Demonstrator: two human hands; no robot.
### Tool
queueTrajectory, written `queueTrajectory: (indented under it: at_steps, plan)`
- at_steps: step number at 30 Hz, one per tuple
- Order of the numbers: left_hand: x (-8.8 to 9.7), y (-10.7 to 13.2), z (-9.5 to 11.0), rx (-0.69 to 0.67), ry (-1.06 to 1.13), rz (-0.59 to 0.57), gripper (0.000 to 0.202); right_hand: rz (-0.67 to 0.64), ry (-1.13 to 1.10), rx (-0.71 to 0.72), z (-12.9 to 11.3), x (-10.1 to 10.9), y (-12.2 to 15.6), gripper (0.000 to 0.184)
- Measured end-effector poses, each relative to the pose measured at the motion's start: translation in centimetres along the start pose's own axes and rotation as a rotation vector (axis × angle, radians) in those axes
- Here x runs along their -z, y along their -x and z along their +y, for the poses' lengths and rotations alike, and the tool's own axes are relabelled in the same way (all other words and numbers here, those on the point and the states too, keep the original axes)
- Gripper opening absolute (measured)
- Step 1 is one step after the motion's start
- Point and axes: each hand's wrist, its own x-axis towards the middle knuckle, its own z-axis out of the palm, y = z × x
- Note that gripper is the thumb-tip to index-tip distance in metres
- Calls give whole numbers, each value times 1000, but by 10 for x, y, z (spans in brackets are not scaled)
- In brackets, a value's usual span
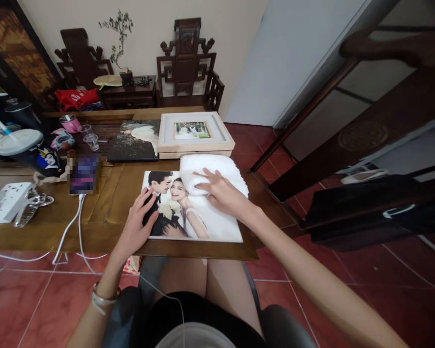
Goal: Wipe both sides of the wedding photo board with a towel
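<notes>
A glossy wedding photo panel lies face up at the front edge of the wooden table, showing a couple with white flowers. On its left edge rests my left hand, fingers extended and a little apart, holding nothing. My right hand presses a bunched white fluffy towel onto the panel's upper right part. Some of its fingers sink into the cloth folds, and the towel hides that corner of the panel.
Behind the panel are a pale framed photo and a dark photo panel. To the left sit a blurred phone with a white cable, a large lidded cup, a clear hair claw and a power strip.
</notes>
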Motion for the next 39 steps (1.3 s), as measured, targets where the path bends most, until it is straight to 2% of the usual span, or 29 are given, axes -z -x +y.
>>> queueTrajectory:
  at_steps: [4, 7, 11, 13, 16, 22, 25, 28, 30, 33, 37, 39]
  plan:
    - [-1, 1, -1, -10, -19, 3, 44, 39, -28, 100, -34, -5, 52, 53]
    - [-3, 2, -1, -7, -61, -5, 47, 131, -6, 139, -68, -13, 98, 33]
    - [-3, 3, 0, 7, -114, -27, 49, 245, -5, 184, -93, -23, 128, 26]
    - [-2, 3, 0, 4, -125, -41, 50, 265, -12, 207, -91, -25, 128, 26]
    - [-1, 3, -1, -11, -122, -51, 50, 216, -46, 194, -74, -21, 115, 27]
    - [0, 3, -4, -27, -104, -43, 49, 44, -34, 50, -20, -6, 50, 59]
    - [0, 3, -3, -31, -106, -41, 50, 23, 2, -30, 3, -3, 15, 62]
    - [0, 2, -3, -18, -108, -30, 50, 27, 31, -51, 8, -3, 4, 62]
    - [-2, 2, -2, -10, -112, -23, 50, 27, 50, -19, -2, -4, 15, 60]
    - [-3, 2, -2, -1, -127, -14, 50, 52, 53, 73, -31, -7, 53, 50]
    - [-4, 2, 0, 13, -137, -11, 50, 166, 38, 162, -71, -16, 108, 27]
    - [-4, 2, 0, 15, -139, -14, 51, 220, 30, 190, -83, -21, 123, 26]
